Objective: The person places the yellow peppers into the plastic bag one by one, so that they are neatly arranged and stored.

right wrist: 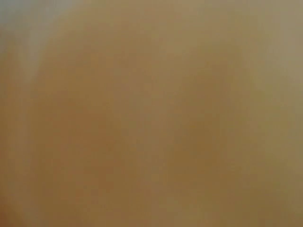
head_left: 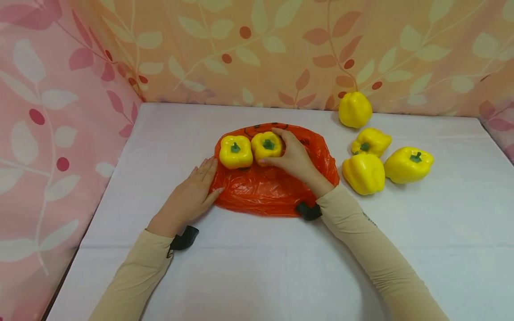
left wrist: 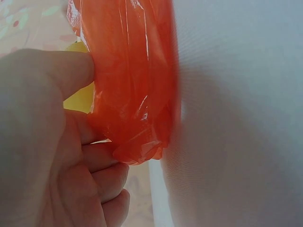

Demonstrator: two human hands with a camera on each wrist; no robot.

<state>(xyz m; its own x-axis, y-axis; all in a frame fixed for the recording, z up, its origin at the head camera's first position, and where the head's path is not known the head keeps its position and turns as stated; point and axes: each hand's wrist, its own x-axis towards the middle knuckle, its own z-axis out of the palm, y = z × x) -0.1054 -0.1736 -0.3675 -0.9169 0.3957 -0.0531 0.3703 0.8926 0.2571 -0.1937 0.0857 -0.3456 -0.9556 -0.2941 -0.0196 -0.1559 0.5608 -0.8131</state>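
A red plastic bag (head_left: 257,191) lies flat in the middle of the table, dark printing along its far side. Two yellow bell peppers sit on it, stems up: the left pepper (head_left: 236,152) and the right pepper (head_left: 267,145). With thumb and fingers on opposite sides, my right hand (head_left: 292,154) grips the right pepper. My left hand (head_left: 194,189) rests at the bag's left edge, fingers nearly straight and thumb apart. In the left wrist view, the thumb and fingers of the left hand (left wrist: 61,123) touch the bag (left wrist: 128,71). The right wrist view is only a blur.
Several more yellow bell peppers stand right of the bag: one at the back (head_left: 355,110), the others (head_left: 363,174) grouped nearer. A white cloth (head_left: 241,267) covers the table. Leaf-patterned curtains (head_left: 241,53) border the back and left sides.
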